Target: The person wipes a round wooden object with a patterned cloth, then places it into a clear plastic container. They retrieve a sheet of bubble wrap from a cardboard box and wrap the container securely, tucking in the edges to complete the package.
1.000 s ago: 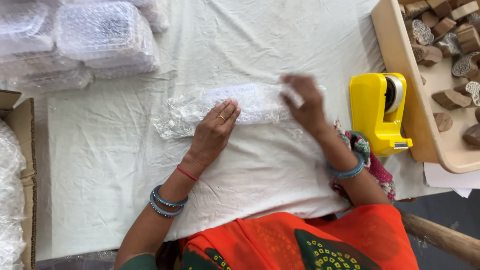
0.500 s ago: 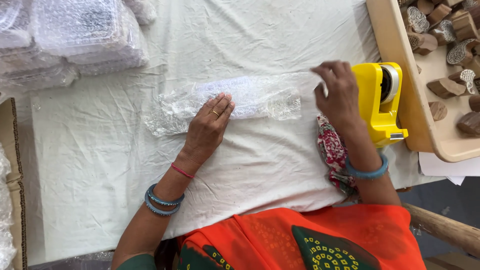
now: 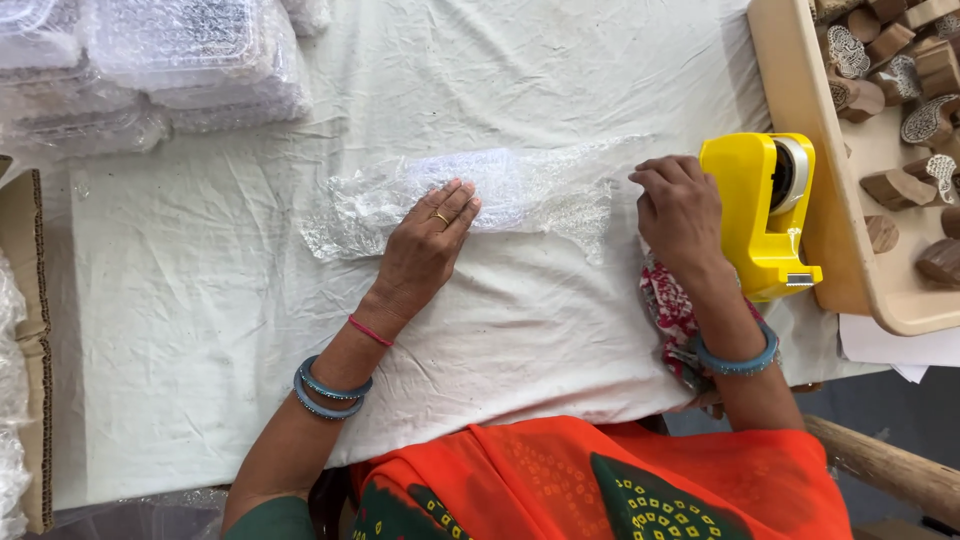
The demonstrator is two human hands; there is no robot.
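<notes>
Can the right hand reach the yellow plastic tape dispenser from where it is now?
Probably yes. The right hand lies beside the yellow plastic tape dispenser, with nothing between them. The left hand presses on the clear bubble-wrap bundle, well away from it.
</notes>
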